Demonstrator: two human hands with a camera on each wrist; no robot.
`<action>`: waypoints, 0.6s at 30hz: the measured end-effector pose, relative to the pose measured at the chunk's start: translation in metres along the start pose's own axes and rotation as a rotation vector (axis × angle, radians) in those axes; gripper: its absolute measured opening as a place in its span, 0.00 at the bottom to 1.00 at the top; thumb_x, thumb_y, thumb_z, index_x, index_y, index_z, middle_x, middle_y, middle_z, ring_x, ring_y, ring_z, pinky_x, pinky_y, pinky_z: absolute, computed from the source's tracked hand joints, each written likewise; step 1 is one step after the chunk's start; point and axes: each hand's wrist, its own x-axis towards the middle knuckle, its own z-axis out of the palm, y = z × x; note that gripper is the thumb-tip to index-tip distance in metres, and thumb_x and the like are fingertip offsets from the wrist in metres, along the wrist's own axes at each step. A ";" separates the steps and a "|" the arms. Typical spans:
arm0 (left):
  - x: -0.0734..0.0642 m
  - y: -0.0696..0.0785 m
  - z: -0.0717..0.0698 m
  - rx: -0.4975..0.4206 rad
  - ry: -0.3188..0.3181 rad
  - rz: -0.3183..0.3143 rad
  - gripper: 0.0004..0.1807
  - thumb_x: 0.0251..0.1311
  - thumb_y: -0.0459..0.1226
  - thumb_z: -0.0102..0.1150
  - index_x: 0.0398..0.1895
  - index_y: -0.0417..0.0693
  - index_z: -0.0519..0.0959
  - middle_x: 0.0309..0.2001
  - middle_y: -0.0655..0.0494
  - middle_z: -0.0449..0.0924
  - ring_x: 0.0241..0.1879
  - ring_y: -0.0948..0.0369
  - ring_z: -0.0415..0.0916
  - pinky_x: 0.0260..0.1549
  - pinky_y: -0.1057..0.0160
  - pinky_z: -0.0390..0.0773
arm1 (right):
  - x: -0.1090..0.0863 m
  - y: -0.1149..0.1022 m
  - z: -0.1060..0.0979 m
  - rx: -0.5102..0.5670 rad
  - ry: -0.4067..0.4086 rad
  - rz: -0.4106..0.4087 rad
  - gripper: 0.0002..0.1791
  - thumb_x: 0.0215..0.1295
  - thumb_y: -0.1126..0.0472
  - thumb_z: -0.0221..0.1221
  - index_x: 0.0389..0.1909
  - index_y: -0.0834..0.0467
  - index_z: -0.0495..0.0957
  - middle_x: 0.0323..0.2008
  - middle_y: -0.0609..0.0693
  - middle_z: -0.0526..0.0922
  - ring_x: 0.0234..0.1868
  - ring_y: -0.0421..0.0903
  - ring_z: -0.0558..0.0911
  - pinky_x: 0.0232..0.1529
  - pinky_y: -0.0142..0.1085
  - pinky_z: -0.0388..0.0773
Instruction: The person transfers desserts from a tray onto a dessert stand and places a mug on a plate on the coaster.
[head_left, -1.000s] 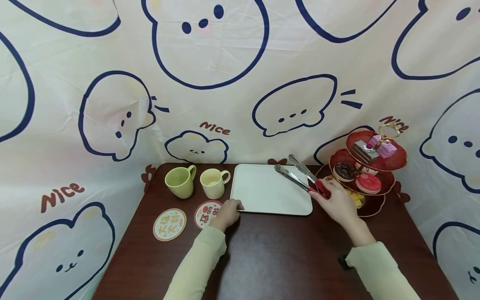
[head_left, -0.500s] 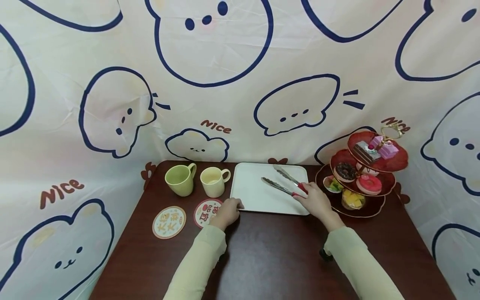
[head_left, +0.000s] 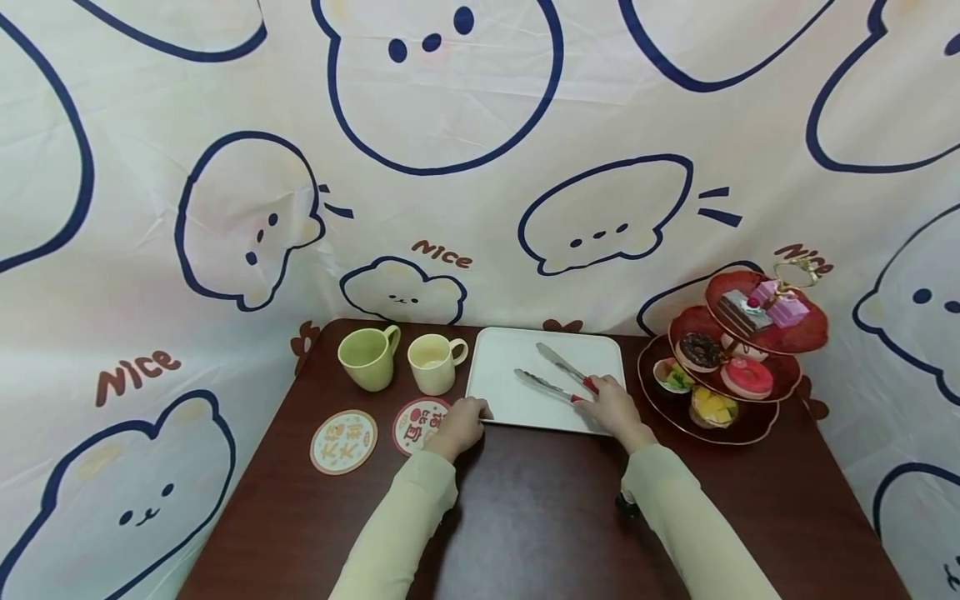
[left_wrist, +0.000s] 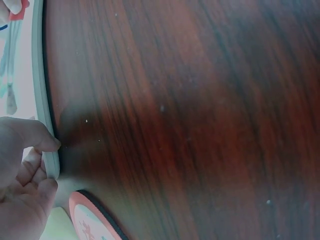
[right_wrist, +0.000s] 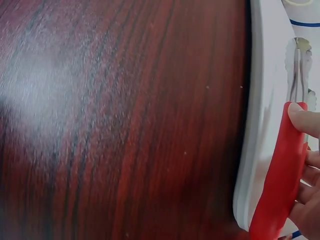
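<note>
A white rectangular tray [head_left: 498,367] lies at the back of the dark wooden table. My left hand [head_left: 459,427] pinches its near left corner; the left wrist view shows thumb and fingers about the rim [left_wrist: 42,110]. Metal tongs [head_left: 566,367] with red handles overlap the tray, their two arms spread and pointing to the back left. Gripping those handles is my right hand [head_left: 617,414], close over the tray's near right part. The right wrist view has a thumb on the red handle [right_wrist: 280,170]. Nothing sits between the tong tips.
Right of the tray stands a three-tier stand [head_left: 806,333] bearing cakes, donuts [head_left: 748,377] and fruit tarts [head_left: 712,408]. Left are a green mug [head_left: 366,362], a cream mug [head_left: 431,367] and two round coasters [head_left: 343,442]. A patterned cloth [head_left: 480,208] hangs behind.
My right hand has carried the tongs left, from beside the tiered stand to over the tray. The left hand keeps to the tray's corner. The head view has shifted slightly.
</note>
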 end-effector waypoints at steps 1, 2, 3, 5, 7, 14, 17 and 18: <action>0.000 0.000 0.000 0.004 0.004 0.007 0.14 0.54 0.18 0.60 0.37 0.40 0.86 0.38 0.48 0.85 0.42 0.50 0.83 0.44 0.52 0.83 | 0.001 0.000 0.001 0.002 0.000 0.001 0.38 0.68 0.53 0.67 0.70 0.72 0.67 0.62 0.70 0.72 0.61 0.66 0.75 0.65 0.59 0.70; 0.000 0.000 0.000 0.009 0.009 0.015 0.13 0.53 0.18 0.60 0.37 0.40 0.86 0.37 0.48 0.85 0.42 0.50 0.83 0.44 0.52 0.83 | 0.001 0.001 0.002 0.001 -0.001 -0.001 0.39 0.68 0.53 0.67 0.70 0.72 0.67 0.62 0.70 0.72 0.61 0.66 0.75 0.65 0.59 0.70; 0.000 0.001 0.000 0.011 0.011 0.020 0.13 0.53 0.18 0.60 0.36 0.41 0.86 0.37 0.48 0.85 0.42 0.50 0.83 0.44 0.53 0.83 | 0.001 0.001 0.003 0.004 0.000 -0.001 0.39 0.67 0.53 0.67 0.70 0.72 0.67 0.62 0.70 0.73 0.62 0.66 0.75 0.65 0.59 0.70; 0.000 0.001 0.000 0.016 0.016 0.029 0.13 0.53 0.19 0.60 0.36 0.40 0.86 0.36 0.49 0.85 0.42 0.50 0.83 0.44 0.53 0.83 | 0.002 0.001 0.004 0.001 0.002 -0.006 0.39 0.67 0.52 0.68 0.70 0.71 0.67 0.63 0.69 0.73 0.62 0.66 0.74 0.66 0.58 0.69; 0.000 0.002 0.001 0.016 0.019 0.035 0.13 0.52 0.19 0.60 0.36 0.40 0.86 0.37 0.48 0.85 0.42 0.50 0.83 0.44 0.53 0.83 | 0.004 0.001 0.005 -0.007 0.001 -0.008 0.40 0.66 0.52 0.68 0.71 0.71 0.67 0.63 0.69 0.73 0.63 0.66 0.74 0.66 0.58 0.69; -0.001 0.002 0.000 0.016 0.020 0.026 0.13 0.53 0.18 0.59 0.36 0.39 0.86 0.37 0.48 0.85 0.43 0.50 0.83 0.45 0.53 0.83 | 0.009 0.000 0.007 -0.028 -0.008 0.017 0.42 0.65 0.50 0.69 0.72 0.68 0.67 0.65 0.67 0.72 0.64 0.65 0.73 0.66 0.59 0.69; -0.001 0.002 0.000 0.016 0.022 0.016 0.13 0.52 0.18 0.59 0.36 0.39 0.86 0.37 0.48 0.85 0.42 0.50 0.83 0.44 0.53 0.83 | 0.010 -0.003 0.010 -0.047 -0.012 0.002 0.41 0.64 0.51 0.70 0.71 0.69 0.68 0.63 0.68 0.73 0.61 0.65 0.74 0.64 0.58 0.71; -0.001 0.002 0.000 0.016 0.023 0.015 0.13 0.52 0.18 0.59 0.36 0.39 0.86 0.37 0.48 0.85 0.42 0.50 0.83 0.44 0.53 0.83 | 0.011 -0.003 0.011 -0.056 -0.013 -0.003 0.41 0.64 0.51 0.70 0.71 0.69 0.68 0.62 0.68 0.74 0.60 0.65 0.75 0.64 0.58 0.71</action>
